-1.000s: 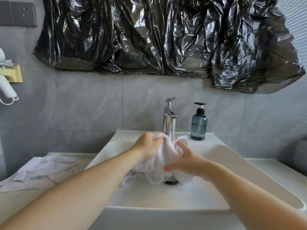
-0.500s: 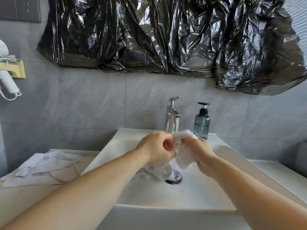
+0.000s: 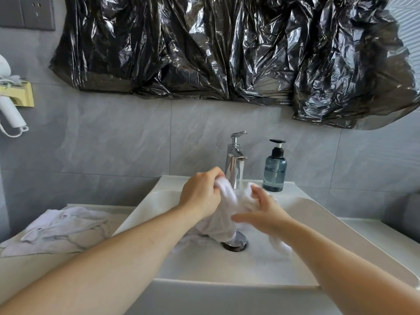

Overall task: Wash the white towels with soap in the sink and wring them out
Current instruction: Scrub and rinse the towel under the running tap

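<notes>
Grey wall tiles fill the background, with crumpled black plastic [image 3: 227,48] taped across the upper half of the frame; below it, at centre, the white sink [image 3: 329,219] holds the work. Half a second ago both fists were bunched tight together on the cloth just under the tap; now they have drawn apart, so the white towel [image 3: 229,201] stretches between them over the drain [image 3: 235,243], its tail trailing into the basin at lower right. Left hand [image 3: 201,194] grips 1 end with fingers curled round it, close to the chrome tap [image 3: 235,164]; right hand [image 3: 261,212] pinches the other bunch, thumb lying out flat toward the left. That looks like scrubbing, not wringing yet. Soap bottle [image 3: 274,171] stands on the rim right of the tap; more towels [image 3: 61,228] wait on the counter [image 3: 18,273] at lower left.
</notes>
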{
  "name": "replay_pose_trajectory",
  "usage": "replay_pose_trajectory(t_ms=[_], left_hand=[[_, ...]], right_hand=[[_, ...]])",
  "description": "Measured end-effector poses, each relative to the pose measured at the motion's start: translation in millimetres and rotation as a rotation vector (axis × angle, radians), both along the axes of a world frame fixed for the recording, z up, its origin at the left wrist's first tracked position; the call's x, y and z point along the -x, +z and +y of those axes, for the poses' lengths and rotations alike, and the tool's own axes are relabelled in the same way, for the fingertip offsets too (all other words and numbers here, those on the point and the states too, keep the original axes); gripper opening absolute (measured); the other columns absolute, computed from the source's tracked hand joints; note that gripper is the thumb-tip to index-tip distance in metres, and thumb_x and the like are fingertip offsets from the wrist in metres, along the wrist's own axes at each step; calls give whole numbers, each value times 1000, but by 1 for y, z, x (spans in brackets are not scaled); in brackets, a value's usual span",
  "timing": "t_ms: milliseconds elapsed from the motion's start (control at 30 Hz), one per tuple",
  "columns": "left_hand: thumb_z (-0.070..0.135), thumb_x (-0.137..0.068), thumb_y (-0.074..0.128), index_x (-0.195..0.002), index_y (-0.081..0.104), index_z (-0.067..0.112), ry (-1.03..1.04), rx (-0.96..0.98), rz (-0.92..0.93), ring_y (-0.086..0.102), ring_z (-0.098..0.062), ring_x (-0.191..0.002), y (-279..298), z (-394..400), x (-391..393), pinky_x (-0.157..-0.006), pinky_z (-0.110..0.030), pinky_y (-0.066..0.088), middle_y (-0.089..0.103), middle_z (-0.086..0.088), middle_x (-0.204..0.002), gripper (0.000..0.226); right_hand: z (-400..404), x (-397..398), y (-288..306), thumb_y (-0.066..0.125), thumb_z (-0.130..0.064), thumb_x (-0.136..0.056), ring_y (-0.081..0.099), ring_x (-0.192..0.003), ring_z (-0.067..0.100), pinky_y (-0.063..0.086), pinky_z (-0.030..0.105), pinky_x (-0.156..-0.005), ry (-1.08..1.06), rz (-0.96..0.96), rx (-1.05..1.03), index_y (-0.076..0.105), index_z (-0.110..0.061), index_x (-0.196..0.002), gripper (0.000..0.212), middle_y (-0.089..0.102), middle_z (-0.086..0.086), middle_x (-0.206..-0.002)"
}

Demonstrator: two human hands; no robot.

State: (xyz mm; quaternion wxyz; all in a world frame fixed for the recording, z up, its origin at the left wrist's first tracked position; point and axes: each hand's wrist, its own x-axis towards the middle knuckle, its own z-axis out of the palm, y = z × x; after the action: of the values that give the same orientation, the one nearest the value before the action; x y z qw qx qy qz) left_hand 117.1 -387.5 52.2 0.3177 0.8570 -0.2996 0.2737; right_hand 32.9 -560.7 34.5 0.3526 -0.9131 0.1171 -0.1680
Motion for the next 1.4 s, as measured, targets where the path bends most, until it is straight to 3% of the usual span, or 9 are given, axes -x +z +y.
replay_pose_trajectory(t_ms=[67, 167, 233, 467, 667, 867, 1000, 1167, 1400], left_hand=[[9, -84, 52, -106, 66, 30, -105, 133, -14, 68, -24, -92, 2, -3, 1, -75, -38, 56, 75, 7, -97, 34], [20, -82, 59, -100, 71, 30, -177, 164, -59, 69, -16, -86, 0, -12, 0, -74, -35, 56, 76, 11, -90, 24], [26, -82, 67, -96, 71, 30, -119, 130, -84, 67, -16, -90, 0, -13, -6, -74, -37, 55, 72, 12, -93, 15], [75, -57, 73, -90, 57, 33, 39, -326, 262, 64, -15, -85, -2, -2, 14, -70, -33, 50, 65, 15, -87, 56], [44, -71, 67, -86, 60, 25, 32, -552, 235, 63, -27, -87, -9, -5, 16, -65, -31, 40, 63, 8, -86, 25], [23, -95, 53, -89, 50, 26, 88, -268, 50, 54, -29, -87, -11, -4, 4, -70, -33, 35, 58, 2, -94, 7], [20, -96, 55, -98, 51, 22, 3, 17, -63, 56, -30, -85, -7, -8, 0, -66, -37, 35, 65, -1, -100, 5], [14, -94, 57, -100, 58, 19, -184, 137, -37, 61, -28, -89, -6, -20, 1, -74, -41, 45, 68, 3, -96, 8], [52, -72, 71, -143, 42, 31, -154, -140, 267, 47, -12, -128, -12, -7, -5, -108, -36, 43, 46, 10, -141, 79]], right_hand=[[9, 0, -1, 86, -65, -56, 52, -127, 15, 47, 32, -97, 59, 95, 87, 30, -36, -156, 119, 48, -12, -143], [13, -3, 1, 77, -41, -84, 61, -76, 13, 44, 23, -62, 79, 21, -44, 65, -26, -103, 27, 68, -10, -87], [9, -1, 6, 62, -25, -93, 55, -58, 11, 40, 23, -52, 8, -41, -100, 66, -22, -87, 7, 62, -7, -66], [-7, 1, 16, 36, -1, -94, 76, -72, 22, 64, 36, -66, -173, -349, -545, 62, -11, -116, 35, 74, 16, -97], [-4, 1, 11, 45, -7, -86, 71, -86, 24, 60, 48, -85, -106, -345, -370, 58, -32, -110, 37, 70, 3, -100], [-2, 6, 9, 69, -13, -81, 61, -81, 13, 44, 21, -56, -15, -150, -161, 59, -29, -116, 40, 62, 5, -116], [4, 1, 0, 85, -30, -72, 57, -103, 8, 45, 24, -79, 86, -1, -50, 43, -37, -140, 80, 43, -10, -136], [1, -11, -6, 62, -25, -86, 63, -77, 13, 51, 29, -68, 70, -80, -10, 66, -33, -96, 13, 69, -10, -86], [-10, -9, 6, 44, -5, -90, 51, -67, 21, 34, 31, -54, -161, -320, -56, 50, -18, -77, 20, 57, 0, -71]])
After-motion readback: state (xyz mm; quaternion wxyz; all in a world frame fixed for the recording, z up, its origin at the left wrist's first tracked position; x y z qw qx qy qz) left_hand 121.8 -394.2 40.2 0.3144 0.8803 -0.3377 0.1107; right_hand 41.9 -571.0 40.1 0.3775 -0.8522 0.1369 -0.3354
